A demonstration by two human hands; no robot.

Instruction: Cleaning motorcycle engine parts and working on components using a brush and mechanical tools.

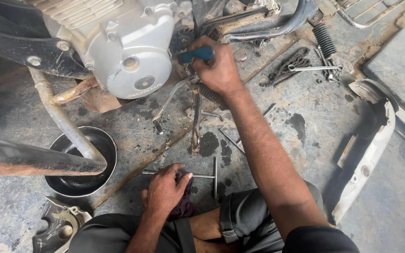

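Down beside the silver motorcycle engine casing (132, 51), my right hand (219, 70) is closed around a blue-handled tool (197, 55), its handle lying roughly level and pointing left toward the engine. Nearer my knees, my left hand (165, 189) presses curled fingers on a dark purple rag (183, 206), touching the long steel T-handle wrench (198, 175) lying left-to-right on the oily concrete floor (305, 126).
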